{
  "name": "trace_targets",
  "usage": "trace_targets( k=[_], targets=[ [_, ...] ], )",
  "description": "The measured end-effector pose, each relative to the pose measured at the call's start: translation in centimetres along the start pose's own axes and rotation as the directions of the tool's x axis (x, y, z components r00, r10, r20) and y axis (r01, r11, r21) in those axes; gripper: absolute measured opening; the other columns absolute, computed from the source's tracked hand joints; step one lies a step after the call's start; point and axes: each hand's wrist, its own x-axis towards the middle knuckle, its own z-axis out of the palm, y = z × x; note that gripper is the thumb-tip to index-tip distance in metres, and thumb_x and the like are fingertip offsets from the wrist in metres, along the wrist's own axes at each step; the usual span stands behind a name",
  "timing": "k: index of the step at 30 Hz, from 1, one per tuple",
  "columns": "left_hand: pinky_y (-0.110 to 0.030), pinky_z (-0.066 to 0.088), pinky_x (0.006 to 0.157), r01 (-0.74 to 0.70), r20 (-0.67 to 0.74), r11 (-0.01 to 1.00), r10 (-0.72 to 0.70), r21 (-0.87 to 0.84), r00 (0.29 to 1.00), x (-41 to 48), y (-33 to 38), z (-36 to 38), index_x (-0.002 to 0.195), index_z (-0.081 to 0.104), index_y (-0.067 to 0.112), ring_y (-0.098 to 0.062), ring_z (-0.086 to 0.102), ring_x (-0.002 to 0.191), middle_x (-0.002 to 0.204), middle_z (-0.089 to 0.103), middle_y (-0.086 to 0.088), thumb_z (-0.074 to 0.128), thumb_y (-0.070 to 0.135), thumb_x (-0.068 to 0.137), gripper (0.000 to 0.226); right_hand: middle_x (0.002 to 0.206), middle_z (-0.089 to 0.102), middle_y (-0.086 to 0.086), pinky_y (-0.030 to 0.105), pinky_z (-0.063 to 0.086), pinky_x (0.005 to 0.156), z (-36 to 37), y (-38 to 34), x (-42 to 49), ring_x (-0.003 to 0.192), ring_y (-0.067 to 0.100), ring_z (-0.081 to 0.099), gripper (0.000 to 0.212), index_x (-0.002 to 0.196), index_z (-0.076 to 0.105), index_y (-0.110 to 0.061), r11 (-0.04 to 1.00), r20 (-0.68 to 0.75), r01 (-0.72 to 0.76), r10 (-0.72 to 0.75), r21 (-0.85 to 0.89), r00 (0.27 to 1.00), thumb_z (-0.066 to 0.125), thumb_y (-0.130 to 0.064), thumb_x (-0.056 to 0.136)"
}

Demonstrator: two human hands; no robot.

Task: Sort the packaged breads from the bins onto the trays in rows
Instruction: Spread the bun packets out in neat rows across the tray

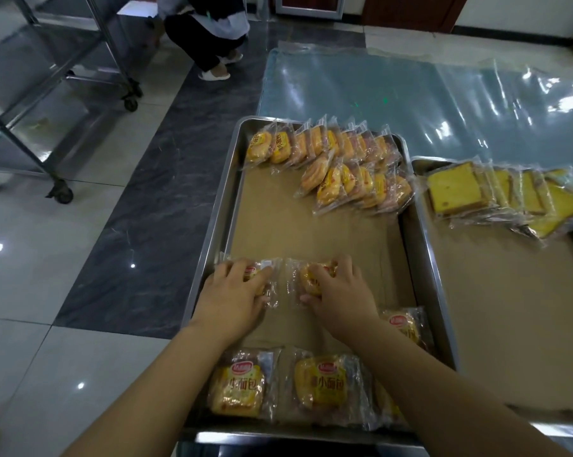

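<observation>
Two crinkly film-wrapped round buns, gripped singly by left hand and right hand.

A pale blue bench draped in a glossy clear plastic sheet carries two shallow rectangular metal trays lying just beside each other: the left steel tray and the right steel tray, each lined with brown paper.
</observation>
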Motion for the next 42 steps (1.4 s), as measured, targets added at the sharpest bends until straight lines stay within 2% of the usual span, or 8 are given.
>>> trace_targets(
  k=[9,18,22,28,32,37,40,42],
  targets=[
    [-0.043,0.032,0.101,-0.03,0.041,0.999,0.029,0.03,0.999,-3.8,0.5,0.5,0.136,0.029,0.044,-0.027,0.027,0.123,0.142,0.03,0.002,0.047,0.05,0.088,0.051,0.127,0.037,0.006,0.04,0.043,0.086,0.7,-0.2,-4.0,0.116,0.03,0.038,0.05,0.125,0.035,-0.033,0.995,0.069,0.056,-0.05,-0.083,0.996,0.052,-0.056,0.084],
    [-0.04,0.039,0.094,-0.012,0.028,1.0,0.011,0.016,1.0,-4.2,0.8,-0.7,0.13,0.039,0.043,-0.021,0.037,0.117,0.131,0.04,0.007,0.044,0.061,0.085,0.049,0.129,0.041,0.005,0.043,0.044,0.091,-0.9,-0.2,-4.4,0.118,0.03,0.04,0.054,0.128,0.038,-0.035,0.998,0.158,0.04,-0.03,-0.058,0.987,0.049,-0.062,0.082],
    [-0.037,0.043,0.09,0.01,-0.056,1.0,-0.011,-0.02,0.998,-1.9,1.0,-2.5,0.127,0.045,0.036,-0.019,0.046,0.111,0.122,0.048,0.007,0.043,0.058,0.087,0.046,0.125,0.05,0.001,0.04,0.044,0.091,-2.9,0.7,-2.6,0.114,0.027,0.047,0.049,0.127,0.045,-0.033,1.0,0.066,0.009,-0.01,0.014,0.998,0.05,-0.056,0.084],
    [-0.034,0.049,0.08,-0.042,-0.077,0.994,0.034,-0.101,0.996,4.6,1.9,-4.8,0.125,0.05,0.033,-0.015,0.054,0.101,0.116,0.054,0.008,0.044,0.057,0.088,0.044,0.113,0.059,-0.002,0.033,0.048,0.077,-6.1,3.0,2.6,0.1,0.02,0.056,0.043,0.121,0.054,-0.025,0.988,-0.13,-0.049,0.069,0.147,0.989,0.058,-0.048,0.084],
    [-0.035,0.049,0.082,-0.016,-0.068,0.979,0.003,-0.201,0.998,9.9,2.8,-5.6,0.124,0.051,0.032,-0.015,0.055,0.104,0.12,0.055,0.007,0.046,0.055,0.088,0.043,0.102,0.062,-0.003,0.03,0.044,0.067,-7.8,4.2,6.7,0.09,0.018,0.058,0.033,0.108,0.056,-0.021,0.98,-0.232,-0.082,0.124,0.183,0.965,0.058,-0.044,0.084],
    [-0.029,0.045,0.077,0.004,-0.121,0.942,-0.047,-0.334,0.992,15.8,4.1,-5.8,0.126,0.046,0.036,-0.011,0.053,0.1,0.121,0.056,0.007,0.049,0.054,0.088,0.042,0.082,0.058,-0.007,0.027,0.043,0.057,-8.4,4.9,10.9,0.07,0.01,0.054,0.032,0.098,0.054,-0.023,0.963,-0.206,-0.145,0.194,0.228,0.959,0.05,-0.052,0.087],
    [-0.034,0.045,0.086,-0.024,-0.148,0.927,-0.034,-0.373,0.988,18.7,4.4,-5.4,0.133,0.038,0.035,-0.017,0.048,0.116,0.133,0.045,0.005,0.051,0.053,0.087,0.052,0.074,0.054,-0.008,0.025,0.038,0.051,-8.0,5.1,12.7,0.064,0.008,0.051,0.031,0.09,0.052,-0.023,0.961,-0.171,-0.174,0.213,0.216,0.962,0.049,-0.054,0.088],
    [-0.036,0.043,0.089,-0.036,-0.148,0.924,-0.023,-0.38,0.989,20.1,4.6,-4.9,0.137,0.035,0.035,-0.019,0.045,0.121,0.136,0.04,0.003,0.052,0.052,0.087,0.055,0.078,0.056,-0.006,0.028,0.045,0.057,-7.6,5.1,13.5,0.069,0.012,0.055,0.028,0.09,0.054,-0.023,0.957,-0.145,-0.175,0.212,0.232,0.966,0.049,-0.051,0.089]
  ],
)
